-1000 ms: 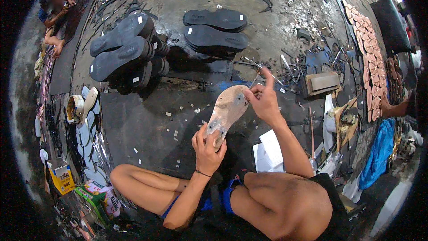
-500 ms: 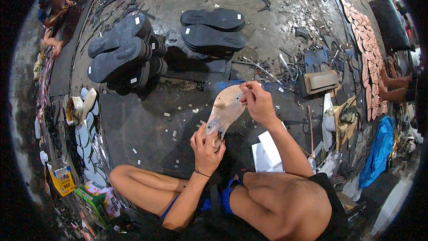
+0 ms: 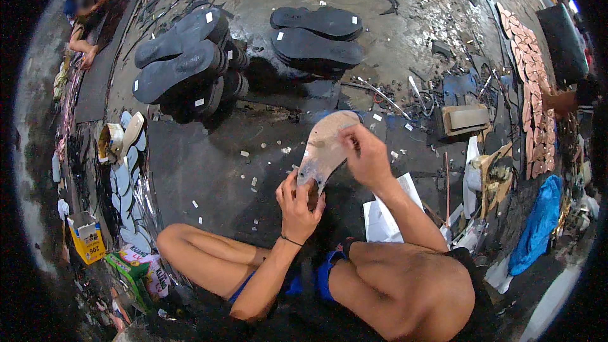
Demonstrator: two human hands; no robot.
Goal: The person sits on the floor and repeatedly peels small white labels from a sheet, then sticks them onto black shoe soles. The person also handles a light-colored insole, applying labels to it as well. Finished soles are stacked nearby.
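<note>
A pale pinkish sandal sole with small dark holes and grey smudges is held up in front of me, toe end away. My left hand is closed around its narrow heel end, thumb on one side and fingers on the other. At the right edge of the wide end, my right hand is curled with fingertips pinched against the sole. Whatever sits between those fingertips is too small or hidden to make out. White paper sheets lie on the floor under my right forearm.
Stacked black soles stand ahead at left, and another black stack beyond the sole. Pink sole pieces line the right side; grey ones lie left. A block and blue bag are at right. Another person sits far left.
My right hand has shifted slightly down along the sole's edge and turned, fingers more curled. The left hand keeps its hold on the heel end. The whole view has shifted a little.
</note>
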